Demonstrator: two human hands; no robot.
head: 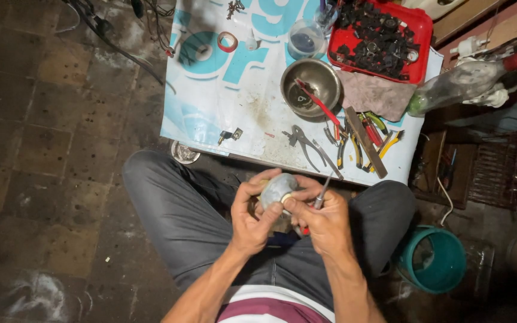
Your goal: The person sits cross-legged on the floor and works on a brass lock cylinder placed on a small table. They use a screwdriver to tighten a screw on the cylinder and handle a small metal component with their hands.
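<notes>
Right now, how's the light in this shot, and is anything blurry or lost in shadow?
Head view: the printed sheet and metal bowl are brightly lit and sharp; the left hand and right hand on the small round part are clear; the tiled floor falls dark, and the right edge is murky.

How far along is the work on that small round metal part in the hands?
Done: tools are laid out, pliers and cutters on the printed sheet, black parts piled in the red tray. In hand: left hand grips the round metal part; right hand pinches it and holds a screwdriver. Left: the part is not set down; its state is unclear.
</notes>
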